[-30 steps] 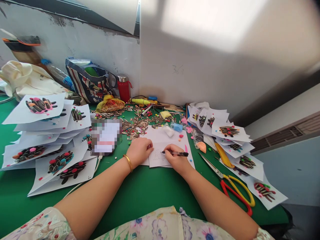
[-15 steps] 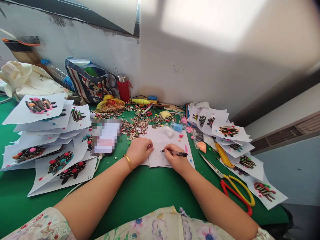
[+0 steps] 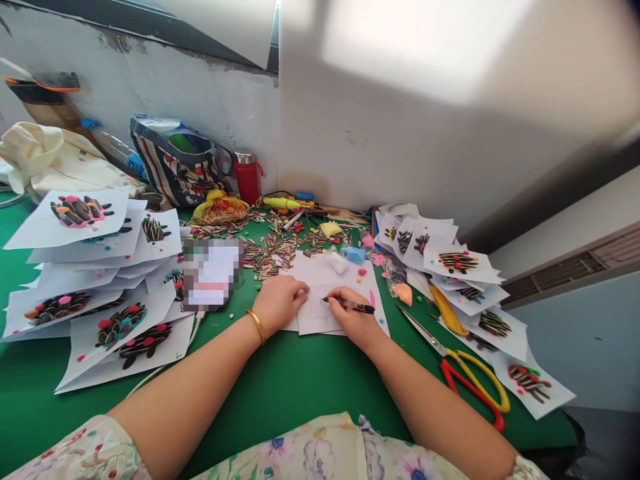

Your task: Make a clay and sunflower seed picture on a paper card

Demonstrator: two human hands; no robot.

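Note:
My right hand [image 3: 353,315] is closed around a black pen [image 3: 361,307], its tip on a small white sheet of paper [image 3: 320,323]. Thin pencil-like lines of a drawing show on that sheet below the pen tip. My left hand [image 3: 278,303], with a gold bangle at the wrist, rests on the sheet's left edge, its fingers curled and holding the paper down. Under and beyond the small sheet lies more white paper [image 3: 307,268], with a white lump in clear plastic [image 3: 338,261] and small coloured clay bits on it.
Stacks of papers with seed pictures stand at left [image 3: 75,270] and right [image 3: 473,290]. Scissors [image 3: 463,373] and a yellow cutter [image 3: 447,310] lie at my right. A blurred phone [image 3: 213,275] with cable is left. Behind are sunflower seeds [image 3: 273,252], a red flask [image 3: 247,177] and a striped bag [image 3: 175,163].
The pen tip has shifted very slightly, and the drawn lines look a little clearer. My left thumb has moved a touch; all else stays the same.

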